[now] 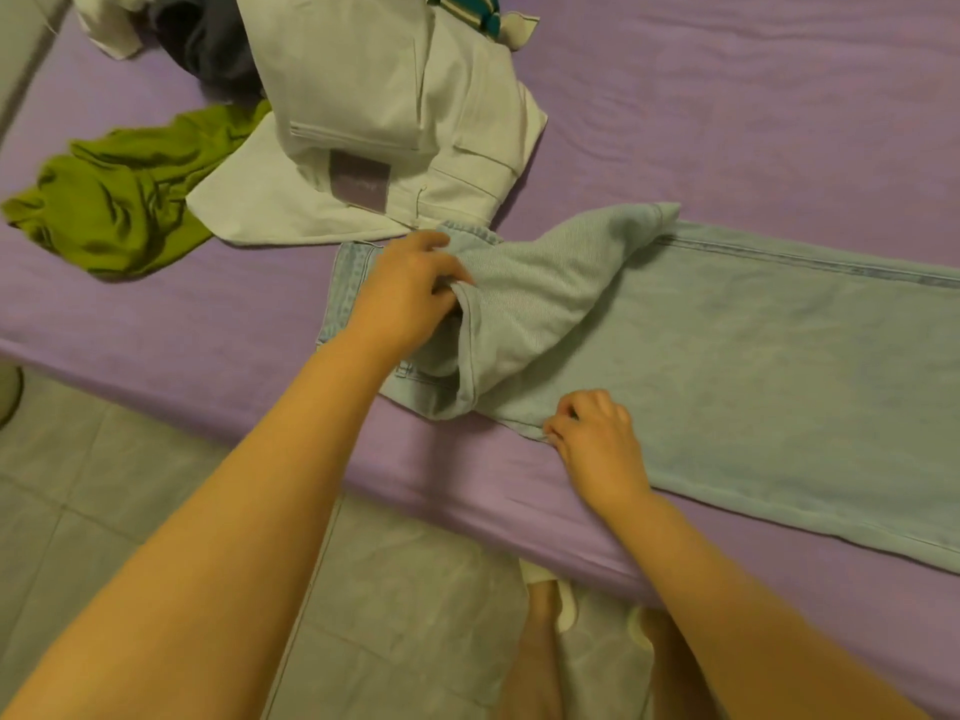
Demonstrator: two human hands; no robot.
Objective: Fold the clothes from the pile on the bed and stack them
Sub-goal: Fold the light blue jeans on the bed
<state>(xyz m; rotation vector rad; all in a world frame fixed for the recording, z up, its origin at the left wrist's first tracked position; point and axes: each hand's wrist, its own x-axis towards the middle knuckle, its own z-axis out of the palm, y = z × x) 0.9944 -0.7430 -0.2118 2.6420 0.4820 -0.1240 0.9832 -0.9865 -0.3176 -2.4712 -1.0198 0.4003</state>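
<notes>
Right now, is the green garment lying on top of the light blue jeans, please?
No, the green garment lies crumpled on the purple sheet to the left, apart from the light blue jeans.

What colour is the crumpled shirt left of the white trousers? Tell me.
Olive green; the shirt shows best in the head view.

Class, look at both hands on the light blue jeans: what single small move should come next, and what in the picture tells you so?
Probably the left hand should lay the hem it grips flat near the waistband. The light blue jeans lie along the bed, one leg end is already folded back and bunched, and the right hand pinches the near edge, seemingly steadying it.
</notes>
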